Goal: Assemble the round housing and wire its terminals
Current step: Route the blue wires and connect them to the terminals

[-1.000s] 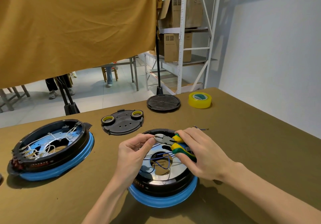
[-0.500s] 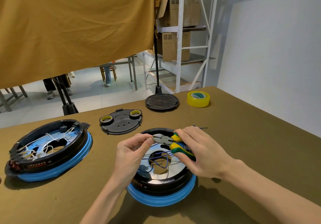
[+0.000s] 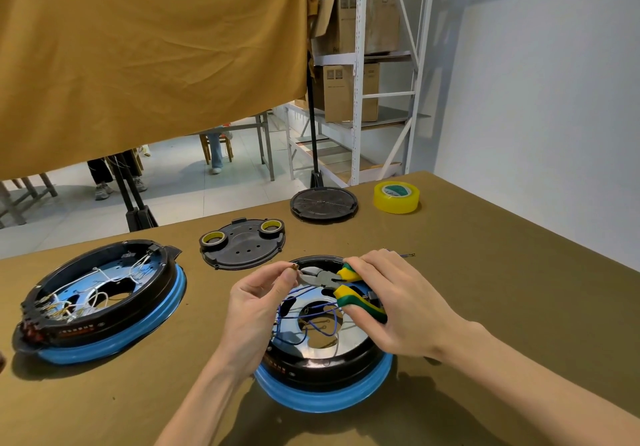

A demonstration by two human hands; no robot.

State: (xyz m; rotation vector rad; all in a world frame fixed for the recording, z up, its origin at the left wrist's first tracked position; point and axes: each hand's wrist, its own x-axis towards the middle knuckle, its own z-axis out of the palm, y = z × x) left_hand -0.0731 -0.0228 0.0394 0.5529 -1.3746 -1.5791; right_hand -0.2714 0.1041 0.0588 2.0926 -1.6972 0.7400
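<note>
Now left hand [image 3: 258,302] pinches a brass terminal [image 3: 294,267]; right hand [image 3: 398,302] grips pliers [image 3: 334,281] — no legible writing.

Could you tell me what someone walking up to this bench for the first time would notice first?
Front and centre, the right hand grips yellow-and-green pliers over a round housing with a blue rim and loose blue wires inside, while the left hand pinches a small brass terminal at the pliers' nose. At the left sits a second housing strung with white wires, and a big mustard cloth hangs behind the table.
</note>
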